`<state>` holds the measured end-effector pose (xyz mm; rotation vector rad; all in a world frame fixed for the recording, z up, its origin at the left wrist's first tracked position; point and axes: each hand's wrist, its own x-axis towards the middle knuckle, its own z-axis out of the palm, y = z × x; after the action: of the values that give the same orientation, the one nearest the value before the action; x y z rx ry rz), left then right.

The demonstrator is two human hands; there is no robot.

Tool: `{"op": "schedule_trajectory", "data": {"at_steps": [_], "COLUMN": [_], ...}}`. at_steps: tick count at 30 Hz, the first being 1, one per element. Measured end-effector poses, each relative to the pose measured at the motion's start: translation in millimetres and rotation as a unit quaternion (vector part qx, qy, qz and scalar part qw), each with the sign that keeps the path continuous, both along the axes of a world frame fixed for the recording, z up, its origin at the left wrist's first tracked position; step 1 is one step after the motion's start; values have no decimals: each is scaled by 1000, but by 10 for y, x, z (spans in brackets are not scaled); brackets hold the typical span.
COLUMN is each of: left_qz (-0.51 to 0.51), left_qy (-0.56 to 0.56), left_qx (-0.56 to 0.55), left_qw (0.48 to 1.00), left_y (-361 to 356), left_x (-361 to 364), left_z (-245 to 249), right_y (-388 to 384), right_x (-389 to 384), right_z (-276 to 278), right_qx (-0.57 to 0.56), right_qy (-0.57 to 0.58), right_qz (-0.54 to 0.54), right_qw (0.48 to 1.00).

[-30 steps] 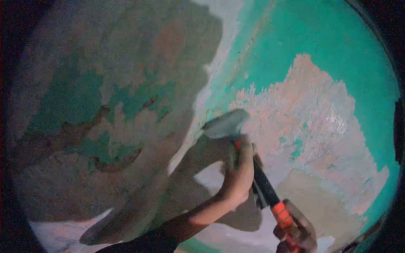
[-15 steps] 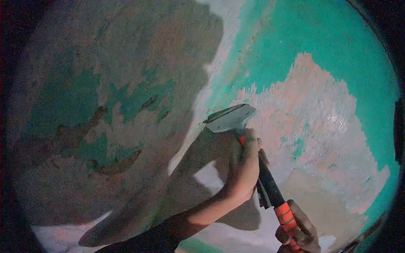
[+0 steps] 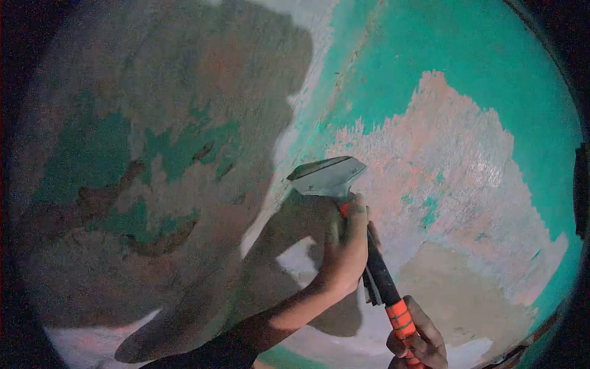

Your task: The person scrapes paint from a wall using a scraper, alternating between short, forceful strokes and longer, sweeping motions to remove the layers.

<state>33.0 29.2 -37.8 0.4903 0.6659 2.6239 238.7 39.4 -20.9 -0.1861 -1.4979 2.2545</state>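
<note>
A scraper (image 3: 329,176) with a wide grey metal head and a black and orange handle lies across the middle of the view, its blade edge at the patchy painted wall. Just below the head, my left hand (image 3: 349,252) is wrapped round the upper handle. Lower down, my right hand (image 3: 421,338) grips the orange end of the handle. Around the blade the wall (image 3: 455,154) shows a pale pinkish patch bordered by green paint.
A large dark shadow (image 3: 184,74) covers the wall on the left, with patches of green and brown in it. A dark curved rim (image 3: 556,55) runs along the right side. Some green shows at the bottom.
The scraper and both my hands have shifted slightly left in view, the head tilting a little. The wall's features also sit further left. Both hands keep their hold.
</note>
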Motion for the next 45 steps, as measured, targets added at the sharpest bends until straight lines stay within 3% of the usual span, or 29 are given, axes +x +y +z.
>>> {"op": "schedule_trajectory", "data": {"at_steps": [4, 8, 12, 16, 20, 23, 26, 28, 30, 31, 34, 38, 42, 43, 45], "left_qz": [17, 23, 31, 19, 6, 31, 25, 39, 82, 117, 199, 208, 74, 53, 29], "left_qy": [27, 73, 77, 39, 28, 25, 40, 36, 71, 107, 196, 274, 209, 199, 201], "left_qx": [-41, -36, -29, -5, -2, 13, -36, -70, -94, -100, -87, -78, -80, -98, -118], "left_qw": [999, 996, 996, 999, 1000, 999, 998, 996, 990, 982, 956, 936, 972, 974, 972], "left_y": [45, 79, 49, -41, -74, -35, -59, -81, -87, -81, -106, -95, -94, -127, -152], "left_x": [15, -92, -166, -103, -64, -29, -33, -24, -23, -36, -26, -93, -130, -126, -137], "left_z": [-128, -132, -113, -31, -1, 8, -35, -24, -32, -57, -67, -57, -93, -87, -90], "right_y": [40, 297, 245, 225, 24, 119, 218, 189, 141, 132, 63, 188, 142, 119, 30], "right_x": [-35, -152, -275, -257, -213, -244, -262, -279, -323, -335, -485, -662, -725, -769, -822], "right_z": [-233, -527, -597, -746, -659, -693, -839, -777, -746, -699, -822, -1267, -1353, -1356, -1294], "right_qx": [-76, 41, -67, -11, -151, -145, 12, 196, 324, 419, 362, 246, 100, 76, 76], "right_qy": [9, 44, 44, 9, 70, 76, 77, 34, -15, -48, -44, 23, 17, 59, 57], "right_qz": [7, 31, -1, 32, 29, 47, 13, -59, -147, -180, -211, -118, -18, 13, -16], "right_qw": [997, 998, 997, 999, 986, 985, 997, 978, 934, 889, 907, 962, 995, 995, 995]}}
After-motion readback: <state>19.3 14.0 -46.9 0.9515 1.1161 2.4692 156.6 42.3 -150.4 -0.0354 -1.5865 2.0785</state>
